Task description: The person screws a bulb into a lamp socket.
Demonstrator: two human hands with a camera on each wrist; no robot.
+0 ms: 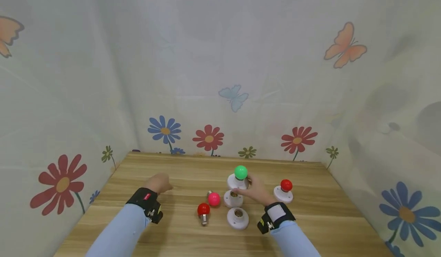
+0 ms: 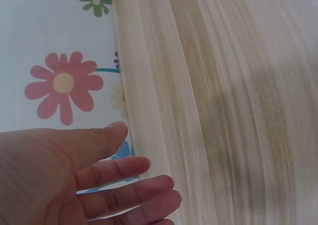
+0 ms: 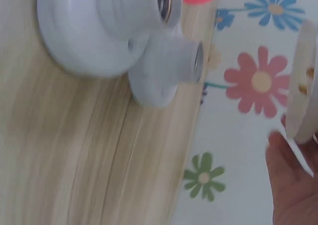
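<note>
Pale cloth (image 1: 179,58) printed with flowers and butterflies hangs behind and on both sides of a wood-grain table (image 1: 330,211), where a person in light-blue sleeves works. Over the table's left side, the left hand (image 1: 157,183) is empty, fingers loose and slightly apart. Right of centre, the right hand (image 1: 257,191) grips a white socket (image 1: 232,182) by its base, raised off the wood; the right wrist view catches its underside. To me, the step in hand looks like moving this socket; setting it down would call for a level base and a gentle release. Nearer stand a bare middle socket (image 1: 231,202) and a bare near socket (image 1: 237,224); a fourth socket (image 1: 283,196), farther right, bears a red bulb (image 1: 286,185). A green bulb (image 1: 240,172) tops the held socket. Left of the bare pair lie a loose red bulb (image 1: 203,209) and a pink bulb (image 1: 214,199).
</note>
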